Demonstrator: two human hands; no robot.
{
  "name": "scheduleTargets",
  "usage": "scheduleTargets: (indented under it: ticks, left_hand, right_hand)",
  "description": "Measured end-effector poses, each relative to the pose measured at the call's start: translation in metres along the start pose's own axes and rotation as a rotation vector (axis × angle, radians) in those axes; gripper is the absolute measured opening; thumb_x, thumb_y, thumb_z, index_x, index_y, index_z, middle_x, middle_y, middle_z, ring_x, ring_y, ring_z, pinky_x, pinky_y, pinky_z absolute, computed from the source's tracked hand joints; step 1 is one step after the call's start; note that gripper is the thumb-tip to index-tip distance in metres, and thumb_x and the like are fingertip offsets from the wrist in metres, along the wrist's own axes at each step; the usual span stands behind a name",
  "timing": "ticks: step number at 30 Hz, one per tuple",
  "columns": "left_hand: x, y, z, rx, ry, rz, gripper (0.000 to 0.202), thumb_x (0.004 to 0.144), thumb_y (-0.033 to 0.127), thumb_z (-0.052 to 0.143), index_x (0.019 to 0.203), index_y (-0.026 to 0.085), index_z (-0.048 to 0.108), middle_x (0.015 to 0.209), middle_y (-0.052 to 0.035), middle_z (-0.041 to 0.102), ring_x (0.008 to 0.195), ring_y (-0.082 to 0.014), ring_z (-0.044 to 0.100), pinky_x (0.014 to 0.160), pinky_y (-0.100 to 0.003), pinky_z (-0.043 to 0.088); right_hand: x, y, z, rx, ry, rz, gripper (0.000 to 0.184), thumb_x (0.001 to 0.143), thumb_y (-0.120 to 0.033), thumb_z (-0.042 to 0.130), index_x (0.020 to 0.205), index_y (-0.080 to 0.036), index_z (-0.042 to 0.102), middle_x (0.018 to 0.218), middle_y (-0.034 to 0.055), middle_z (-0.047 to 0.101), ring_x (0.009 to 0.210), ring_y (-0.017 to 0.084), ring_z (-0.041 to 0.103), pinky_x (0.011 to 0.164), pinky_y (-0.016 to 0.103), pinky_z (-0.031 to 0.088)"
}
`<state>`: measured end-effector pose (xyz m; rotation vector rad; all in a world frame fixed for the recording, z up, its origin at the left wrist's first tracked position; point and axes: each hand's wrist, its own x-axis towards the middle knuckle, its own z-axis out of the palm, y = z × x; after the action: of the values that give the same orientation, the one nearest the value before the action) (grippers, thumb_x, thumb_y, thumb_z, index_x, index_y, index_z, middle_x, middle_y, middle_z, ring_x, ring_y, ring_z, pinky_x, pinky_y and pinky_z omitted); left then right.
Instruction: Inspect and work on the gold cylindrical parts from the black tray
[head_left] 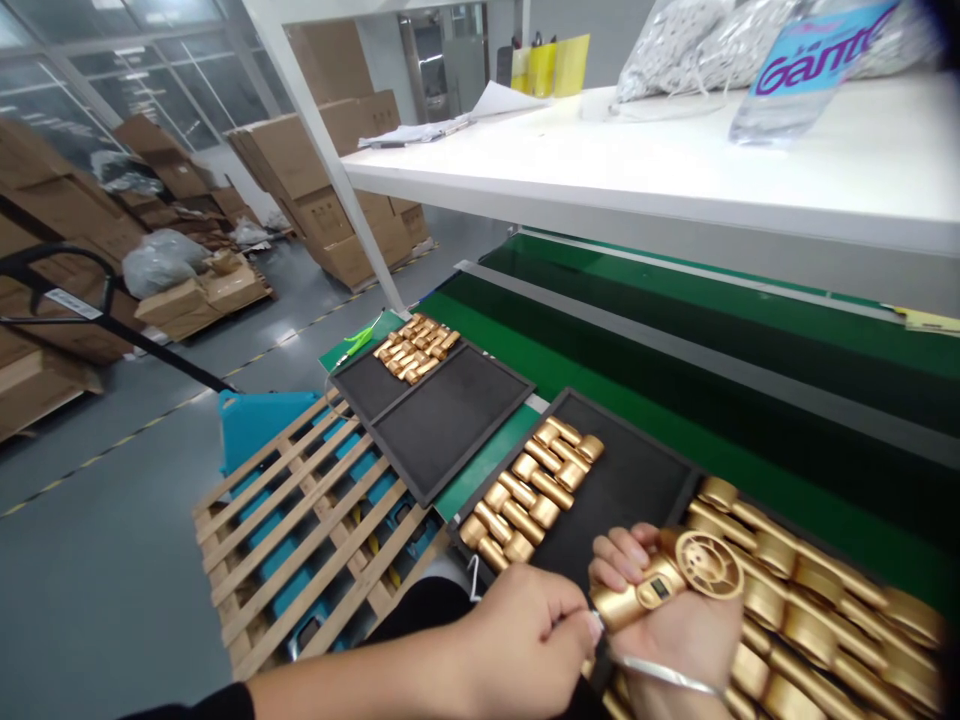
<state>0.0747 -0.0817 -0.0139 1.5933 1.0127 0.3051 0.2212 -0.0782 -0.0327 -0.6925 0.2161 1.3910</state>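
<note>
My right hand (pixel 679 625), a thin bangle on its wrist, is closed round a gold hand-held part with a round grilled head (pixel 705 565) and a small screen on its handle. My left hand (pixel 536 625) pinches at the lower end of that same gold part. Both hands hover over the near edge of a black tray (pixel 637 485). On the tray's left half lie several short gold cylinders (pixel 529 490). To the right, several more gold round-headed parts (pixel 817 610) lie in rows.
Two further black trays (pixel 457 410) sit on the green belt (pixel 675 400), the far one with small gold pieces (pixel 415 347). A white shelf (pixel 675 170) above carries a water bottle (pixel 810 70) and bags. A wooden pallet (pixel 300 530), blue pallet jack and cardboard boxes (pixel 330 190) stand left.
</note>
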Motion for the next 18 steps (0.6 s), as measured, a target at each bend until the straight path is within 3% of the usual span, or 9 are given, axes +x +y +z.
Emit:
scheduleTargets:
  ticks: [5,10,18]
  left_hand:
    - [0.003,0.003,0.002,0.056,-0.029,0.073,0.027,0.087,0.028,0.046,0.064,0.017,0.050,0.054,0.0048,0.043,0.051,-0.0079,0.038,0.050,-0.020,0.028]
    - [0.015,0.008,0.009,0.091,-0.073,0.174,0.026,0.087,0.025,0.045,0.062,0.017,0.042,0.055,0.0055,0.040,0.051,-0.0070,0.036,0.048,-0.019,0.025]
    - [0.035,0.005,0.048,0.100,-0.199,0.226,0.029,0.088,0.030,0.043,0.064,0.016,0.049,0.057,0.0033,0.043,0.053,-0.0085,0.040,0.050,-0.022,0.028]
  right_hand:
    - [-0.010,-0.008,0.010,-0.049,0.039,-0.048,0.049,0.068,-0.066,0.045,0.060,-0.018,0.055,0.053,-0.0018,0.035,0.045,0.008,0.031,0.038,0.019,0.026]
    - [-0.016,-0.026,0.012,-0.009,0.126,-0.079,0.051,0.073,-0.065,0.039,0.060,-0.019,0.054,0.053,-0.0011,0.037,0.047,0.010,0.033,0.041,0.023,0.031]
    - [-0.025,-0.048,-0.013,0.075,0.126,-0.104,0.042,0.074,-0.060,0.042,0.063,-0.021,0.052,0.052,-0.0025,0.038,0.044,0.010,0.032,0.039,0.023,0.030]
